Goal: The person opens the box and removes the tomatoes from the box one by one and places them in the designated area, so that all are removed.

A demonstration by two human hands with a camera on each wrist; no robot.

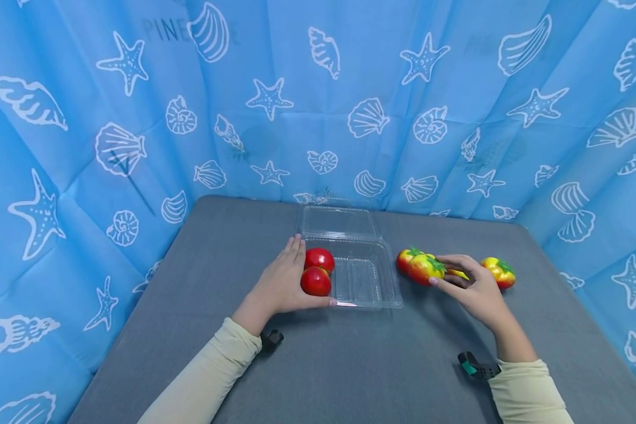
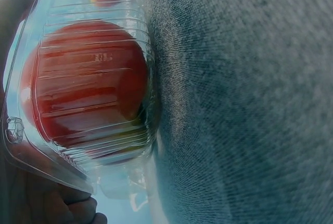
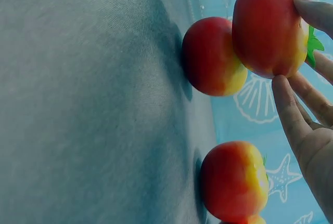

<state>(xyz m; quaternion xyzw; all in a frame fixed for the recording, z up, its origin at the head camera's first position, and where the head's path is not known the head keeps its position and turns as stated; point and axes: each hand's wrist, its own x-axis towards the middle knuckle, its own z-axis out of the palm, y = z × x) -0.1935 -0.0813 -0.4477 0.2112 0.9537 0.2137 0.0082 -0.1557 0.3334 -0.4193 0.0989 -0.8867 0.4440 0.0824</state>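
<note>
The clear box (image 1: pixel 361 272) sits on the grey desk (image 1: pixel 360 365) with its lid (image 1: pixel 339 221) folded open on the far side. Inside the box, at its left end, are two red fruits (image 1: pixel 316 281). The left hand (image 1: pixel 284 282) is on the box's left side, fingers straight along the wall and thumb by the near edge, so it touches the box without squeezing around it.

To the right of the box, the right hand (image 3: pixel 312 99) has its grip pinched on a red-and-yellow fruit (image 3: pixel 268 29), lifted a bit off the desk. A second fruit (image 3: pixel 210 55) is close by it on the box's side, and two more lie farther right of the box.

The held fruit looks round and shiny and only fingertips hold it, so it might slip out and roll. It might also bump the second fruit and push it into the box. The box looks thin and light, so a knock on its right wall could make it slide or tip if the left hand presses too softly. A hard squeeze might bend it.
</note>
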